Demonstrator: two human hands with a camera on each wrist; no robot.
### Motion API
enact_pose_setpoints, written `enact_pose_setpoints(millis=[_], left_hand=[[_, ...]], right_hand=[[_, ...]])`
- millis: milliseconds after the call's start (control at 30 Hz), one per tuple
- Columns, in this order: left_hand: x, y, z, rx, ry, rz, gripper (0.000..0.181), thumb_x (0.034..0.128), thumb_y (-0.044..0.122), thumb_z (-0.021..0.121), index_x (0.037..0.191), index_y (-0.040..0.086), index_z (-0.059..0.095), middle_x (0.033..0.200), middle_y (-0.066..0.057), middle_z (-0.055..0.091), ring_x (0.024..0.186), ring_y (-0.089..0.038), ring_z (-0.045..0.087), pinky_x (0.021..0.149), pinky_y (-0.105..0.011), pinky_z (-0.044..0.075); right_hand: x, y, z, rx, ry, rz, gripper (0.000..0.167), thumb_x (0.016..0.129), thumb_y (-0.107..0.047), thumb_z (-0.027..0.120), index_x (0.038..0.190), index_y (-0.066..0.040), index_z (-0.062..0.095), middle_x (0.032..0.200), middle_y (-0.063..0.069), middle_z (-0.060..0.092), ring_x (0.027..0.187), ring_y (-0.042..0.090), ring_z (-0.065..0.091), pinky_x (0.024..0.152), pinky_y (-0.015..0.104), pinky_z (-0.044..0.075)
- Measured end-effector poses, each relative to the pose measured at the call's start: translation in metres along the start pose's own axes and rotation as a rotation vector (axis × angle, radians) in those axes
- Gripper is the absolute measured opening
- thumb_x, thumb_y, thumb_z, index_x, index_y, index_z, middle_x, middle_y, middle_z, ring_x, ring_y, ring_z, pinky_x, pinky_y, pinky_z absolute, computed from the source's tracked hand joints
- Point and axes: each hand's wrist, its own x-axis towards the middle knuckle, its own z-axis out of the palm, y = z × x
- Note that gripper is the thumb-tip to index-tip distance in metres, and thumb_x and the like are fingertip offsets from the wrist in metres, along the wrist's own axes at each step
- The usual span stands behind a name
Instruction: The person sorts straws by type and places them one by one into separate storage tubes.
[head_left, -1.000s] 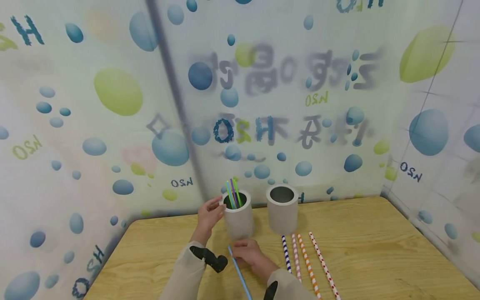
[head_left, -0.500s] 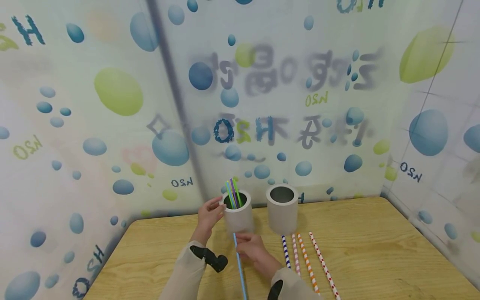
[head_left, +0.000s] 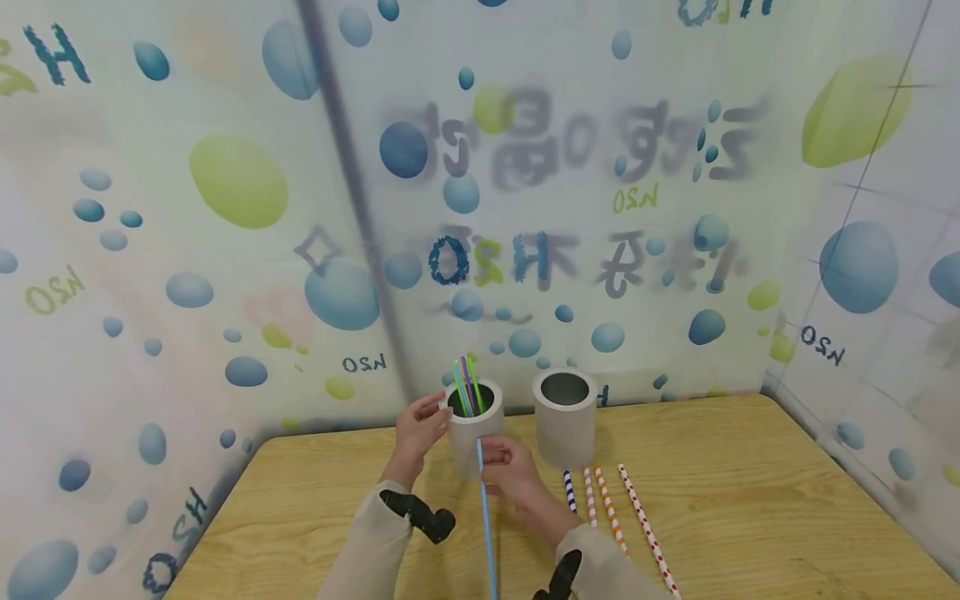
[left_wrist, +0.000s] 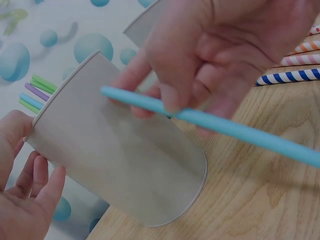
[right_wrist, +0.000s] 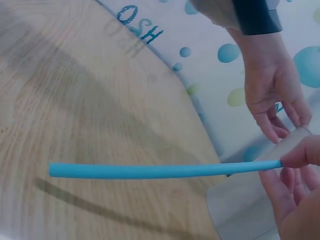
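Note:
My left hand (head_left: 418,433) holds the grey-white cup (head_left: 462,446) at its left rim, thumb at the edge and fingertips against the outer wall. Several thin straws, green, purple and blue (left_wrist: 39,91), stand in that cup. In front of it, my right hand (head_left: 513,473) pinches a light blue straw (head_left: 487,533) near its upper end. Seen in the left wrist view, the straw's tip overlaps the cup's outer wall. The right wrist view shows the straw's long free part (right_wrist: 150,171) raised over the table, its shadow below.
A second grey-white cup (head_left: 566,429) stands right of the first, its visible interior dark. Several patterned straws lie on the wooden table (head_left: 750,492) at right: blue-striped (head_left: 570,492), pink-striped (head_left: 591,498), orange-striped (head_left: 611,512) and red-dotted (head_left: 647,525). A bubble-printed curtain (head_left: 225,367) hangs behind.
My right hand has lifted the light blue straw up and slightly right, from in front of the left cup's base to partway up its wall. The left hand keeps its place.

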Motion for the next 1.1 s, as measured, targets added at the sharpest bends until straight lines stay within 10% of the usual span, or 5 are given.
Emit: enact_pose_setpoints(millis=[1100], left_hand=[[0.004,-0.002,-0.002,-0.041,-0.014,-0.036,0.035,0.084,0.008,0.063,0.119,0.008,0.06,0.116,-0.018,0.051,0.106,-0.03,0.051,0.086,-0.04,0.049]], right_hand=[[0.079,-0.114,-0.014,-0.18,0.218,-0.324,0.048,0.073,0.013,0.055,0.119,-0.001,0.055,0.099,0.018,0.057,0.078,0.019,0.054,0.056,0.026,0.051]])
